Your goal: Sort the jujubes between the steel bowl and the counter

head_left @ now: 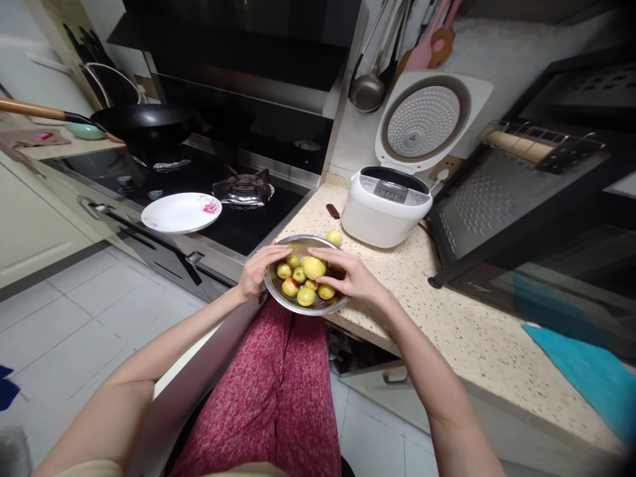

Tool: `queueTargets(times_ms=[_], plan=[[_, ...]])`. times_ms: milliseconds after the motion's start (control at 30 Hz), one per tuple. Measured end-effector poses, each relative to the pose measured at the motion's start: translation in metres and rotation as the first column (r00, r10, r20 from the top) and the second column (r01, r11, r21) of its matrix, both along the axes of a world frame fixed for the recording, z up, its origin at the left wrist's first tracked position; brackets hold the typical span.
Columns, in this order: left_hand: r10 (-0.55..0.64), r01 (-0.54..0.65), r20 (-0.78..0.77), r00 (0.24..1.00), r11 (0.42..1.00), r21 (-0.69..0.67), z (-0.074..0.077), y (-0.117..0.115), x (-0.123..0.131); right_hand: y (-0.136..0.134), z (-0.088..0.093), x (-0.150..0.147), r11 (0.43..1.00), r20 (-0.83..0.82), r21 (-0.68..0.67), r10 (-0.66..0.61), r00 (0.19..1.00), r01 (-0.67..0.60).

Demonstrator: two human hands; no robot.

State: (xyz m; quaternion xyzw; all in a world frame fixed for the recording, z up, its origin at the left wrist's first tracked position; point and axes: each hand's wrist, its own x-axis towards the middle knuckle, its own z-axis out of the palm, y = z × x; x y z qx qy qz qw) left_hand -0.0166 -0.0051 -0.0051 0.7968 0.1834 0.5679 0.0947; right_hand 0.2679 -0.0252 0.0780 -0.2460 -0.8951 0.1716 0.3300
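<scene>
A round stainless steel bowl [283,301] sits at the counter's front edge, close to my lap. Inside lie several small yellow-green fruits [306,296], some with reddish-brown patches, that look like fresh jujubes. My left hand [259,270] grips the bowl's left side, its fingers laid over the rim. Reaching in from the right, my right hand [350,273] has its thumb and fingers around one larger, paler jujube [314,267] above the others. Another loose jujube [334,237] rests on the counter just behind the bowl.
A white rice cooker [385,212] stands with its lid up, a small brown object [332,211] beside it. A flowered white plate [173,213] lies on the stove's front; a black wok [144,122] sits on the far burner. At right are a dark oven-like appliance [487,265] and a teal cloth [571,364].
</scene>
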Motion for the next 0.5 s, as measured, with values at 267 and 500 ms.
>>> queueTargets(times_ms=[267,500], plan=[[0.003,-0.003,-0.006,1.000,1.000,0.000,-0.0019,0.0012,-0.0007,0.0013,0.0018,0.0029,0.998,0.028,0.052,-0.019,0.999,0.018],[0.002,-0.002,-0.018,1.000,1.000,0.002,-0.0011,0.0001,-0.0008,0.0009,0.0035,0.0030,0.993,0.031,0.113,-0.030,0.999,0.026]])
